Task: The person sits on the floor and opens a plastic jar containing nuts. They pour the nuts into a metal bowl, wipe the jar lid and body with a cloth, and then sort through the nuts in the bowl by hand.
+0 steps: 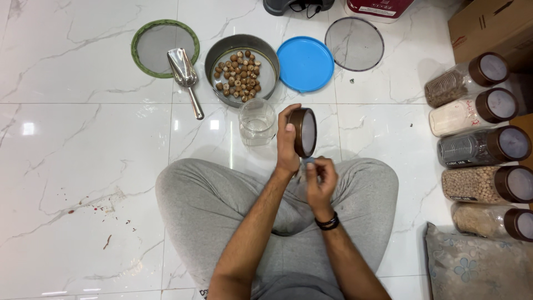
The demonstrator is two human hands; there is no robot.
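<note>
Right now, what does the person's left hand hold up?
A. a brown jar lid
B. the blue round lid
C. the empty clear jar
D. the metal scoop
A: the left hand holds a brown jar lid on edge, while the metal scoop, blue round lid and empty clear jar sit on the floor.

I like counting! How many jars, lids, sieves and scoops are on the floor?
Filled jars lying at the right: 5
Empty clear jar: 1
Brown lid in left hand: 1
Blue lid: 1
Sieves: 3
Metal scoop: 1
Total: 12
</note>
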